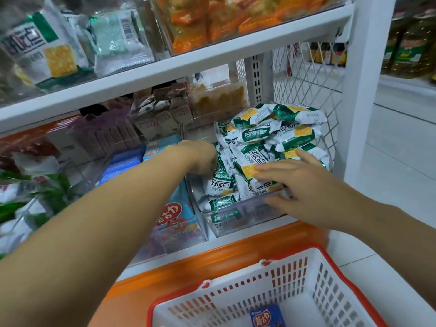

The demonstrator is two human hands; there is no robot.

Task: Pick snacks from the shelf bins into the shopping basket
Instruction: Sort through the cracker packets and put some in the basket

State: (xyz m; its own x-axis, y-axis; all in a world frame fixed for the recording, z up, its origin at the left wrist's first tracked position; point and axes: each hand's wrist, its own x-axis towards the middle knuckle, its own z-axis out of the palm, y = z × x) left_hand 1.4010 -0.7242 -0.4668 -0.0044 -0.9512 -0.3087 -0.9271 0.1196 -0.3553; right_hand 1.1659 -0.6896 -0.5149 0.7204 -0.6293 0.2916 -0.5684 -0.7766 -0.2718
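A clear bin point(238, 217) on the lower shelf is heaped with green-and-white cracker packets point(273, 135). My left hand point(200, 158) reaches into the left side of the heap, its fingers buried among the packets and hidden. My right hand point(299, 185) lies on the packets at the bin's front right, fingers straight across one packet and thumb on the bin's front rim. Below stands a white shopping basket point(330, 279) with a red rim. One blue snack packet point(267, 317) lies inside it.
A clear bin of blue snack packets point(175, 215) sits left of the cracker bin. Brown packets point(160, 112) fill bins behind. The upper shelf point(165, 69) overhangs with orange and green packets. A wire mesh side panel point(306, 74) closes the right end. An orange ledge point(224, 258) runs below.
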